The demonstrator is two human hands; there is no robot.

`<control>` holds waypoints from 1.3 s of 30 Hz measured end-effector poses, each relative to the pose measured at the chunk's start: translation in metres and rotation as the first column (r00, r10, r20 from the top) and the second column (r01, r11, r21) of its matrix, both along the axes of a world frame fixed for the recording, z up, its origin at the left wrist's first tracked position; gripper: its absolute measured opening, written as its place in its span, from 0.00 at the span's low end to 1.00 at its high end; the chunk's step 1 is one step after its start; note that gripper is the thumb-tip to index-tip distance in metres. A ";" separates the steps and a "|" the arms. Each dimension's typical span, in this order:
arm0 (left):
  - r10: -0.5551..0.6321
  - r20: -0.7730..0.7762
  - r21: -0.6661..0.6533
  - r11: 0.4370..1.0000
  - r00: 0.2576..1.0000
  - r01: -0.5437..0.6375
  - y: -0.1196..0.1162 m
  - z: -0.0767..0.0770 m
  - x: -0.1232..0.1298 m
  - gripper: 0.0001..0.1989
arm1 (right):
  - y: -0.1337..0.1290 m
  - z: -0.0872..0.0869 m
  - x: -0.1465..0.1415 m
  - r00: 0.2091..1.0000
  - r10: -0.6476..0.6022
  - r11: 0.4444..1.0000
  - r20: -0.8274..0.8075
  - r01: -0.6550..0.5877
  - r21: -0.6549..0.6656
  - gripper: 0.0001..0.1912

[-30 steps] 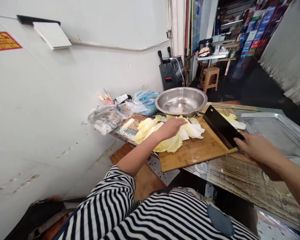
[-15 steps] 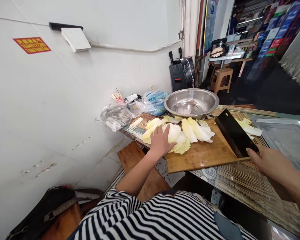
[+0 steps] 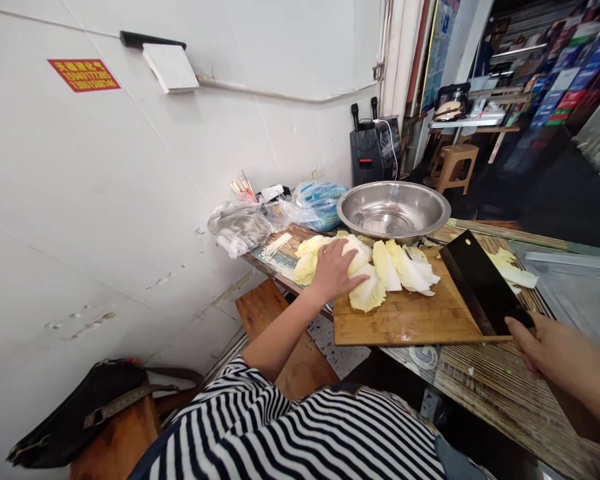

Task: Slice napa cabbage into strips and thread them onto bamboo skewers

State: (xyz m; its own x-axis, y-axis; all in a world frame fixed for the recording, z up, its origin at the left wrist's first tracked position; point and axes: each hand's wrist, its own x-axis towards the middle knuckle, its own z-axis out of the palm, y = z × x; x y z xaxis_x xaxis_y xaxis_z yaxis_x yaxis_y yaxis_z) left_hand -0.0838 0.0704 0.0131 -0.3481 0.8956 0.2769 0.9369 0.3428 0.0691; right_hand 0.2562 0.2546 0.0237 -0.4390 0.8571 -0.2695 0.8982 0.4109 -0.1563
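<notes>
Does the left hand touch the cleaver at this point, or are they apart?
Apart. The head view shows the left hand over the cabbage leaves, with leaves and bare cutting board between it and the cleaver.

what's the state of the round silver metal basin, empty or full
Empty, as far as the view shows: the round silver metal basin sits upright, its bare shiny bottom visible.

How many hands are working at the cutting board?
2. The left hand is spread on the cabbage leaves; the right hand holds the black cleaver at the board's right end.
</notes>
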 end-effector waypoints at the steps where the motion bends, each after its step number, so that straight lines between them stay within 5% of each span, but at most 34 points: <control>1: -0.069 -0.028 -0.038 0.997 0.997 0.068 -0.006 0.002 0.012 0.30 | 0.000 0.000 0.000 1.000 -0.002 1.000 0.004 0.002 0.006 0.25; 4: -0.203 -0.025 -0.187 0.963 0.979 0.195 -0.018 -0.006 0.046 0.26 | -0.001 0.002 -0.001 1.000 0.000 1.000 0.020 0.000 0.008 0.24; 10: -0.063 0.007 -0.275 0.959 0.998 0.062 0.002 -0.022 0.070 0.15 | -0.004 0.002 -0.002 1.000 0.009 1.000 0.000 -0.009 0.026 0.24; 14: 0.045 0.102 -0.367 0.930 0.994 -0.004 -0.005 0.017 0.058 0.13 | -0.005 0.001 0.001 0.998 -0.007 1.000 -0.062 0.008 0.011 0.25; 17: 0.035 0.216 -0.188 0.982 0.976 0.006 -0.023 0.062 0.043 0.14 | -0.006 0.001 0.005 0.988 -0.014 1.000 -0.153 0.013 -0.006 0.26; 20: -0.191 0.362 0.043 0.981 0.912 0.189 -0.019 0.093 0.040 0.17 | -0.008 0.002 0.012 0.962 -0.060 0.997 -0.268 0.044 -0.065 0.25; 22: -0.423 0.433 0.170 0.906 0.796 0.389 0.006 0.096 0.048 0.14 | -0.009 0.004 0.017 0.943 -0.129 0.991 -0.307 0.110 -0.076 0.24; 25: -0.694 0.433 0.249 0.706 0.576 0.663 0.070 0.079 0.070 0.09 | -0.008 0.009 0.028 0.938 -0.201 0.978 -0.283 0.209 -0.002 0.23; 28: -0.779 0.306 0.081 0.595 0.548 0.800 0.137 0.051 0.085 0.17 | -0.007 0.013 0.042 0.945 -0.219 0.971 -0.244 0.236 0.044 0.22; 32: -0.782 0.047 -0.248 0.593 0.622 0.766 0.172 0.023 0.085 0.19 | -0.010 0.015 0.055 0.954 -0.221 0.973 -0.204 0.229 0.020 0.19; 37: -0.654 -0.123 -0.211 0.752 0.746 0.624 0.142 0.007 0.108 0.20 | -0.008 0.014 0.050 0.992 -0.102 0.987 -0.080 0.111 0.117 0.15; 39: -0.638 -0.114 -0.223 0.764 0.762 0.606 0.133 -0.002 0.131 0.16 | -0.003 0.016 0.043 0.999 -0.038 0.977 -0.022 0.042 0.210 0.14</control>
